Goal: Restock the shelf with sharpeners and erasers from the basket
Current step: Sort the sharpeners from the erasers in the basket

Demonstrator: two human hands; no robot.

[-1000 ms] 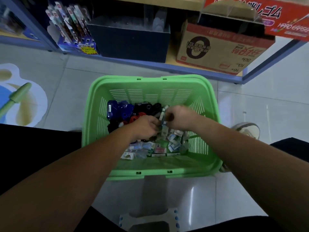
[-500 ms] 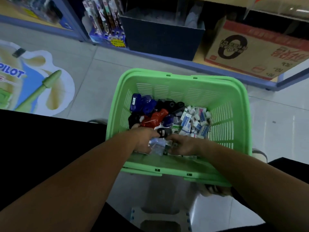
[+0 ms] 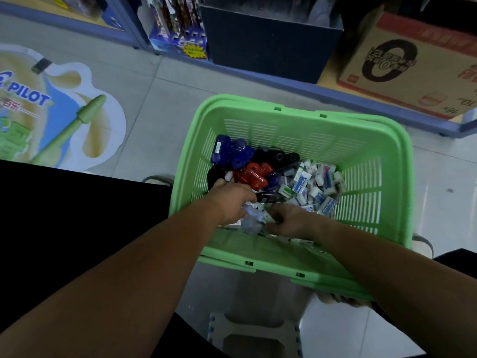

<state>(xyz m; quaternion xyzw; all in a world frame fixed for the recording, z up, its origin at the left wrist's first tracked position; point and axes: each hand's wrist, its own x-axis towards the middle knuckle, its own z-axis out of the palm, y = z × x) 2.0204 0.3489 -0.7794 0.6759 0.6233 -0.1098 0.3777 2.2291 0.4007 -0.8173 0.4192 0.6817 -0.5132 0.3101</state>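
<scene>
A green plastic basket (image 3: 387, 161) sits on the floor in front of me. Inside lie blue, black and red sharpeners (image 3: 249, 171) on the left and several small white-and-blue erasers (image 3: 316, 184) on the right. Both hands reach down to the basket's near side. My left hand (image 3: 231, 202) curls over a small bunch of wrapped erasers (image 3: 251, 219) near the sharpeners. My right hand (image 3: 290, 220) is just right of it, fingers curled on the same bunch; what the fingers hold underneath is hidden.
The bottom shelf (image 3: 284, 78) runs across the top with a dark bin (image 3: 268, 40), a pen display (image 3: 180, 34) and a cardboard carton (image 3: 413, 63). A floor sticker (image 3: 51, 112) lies left. A small step stool (image 3: 255, 337) stands below the basket.
Both hands slid from the middle of the basket to its near side, uncovering the eraser pile. The view shifted so the basket sits further right.
</scene>
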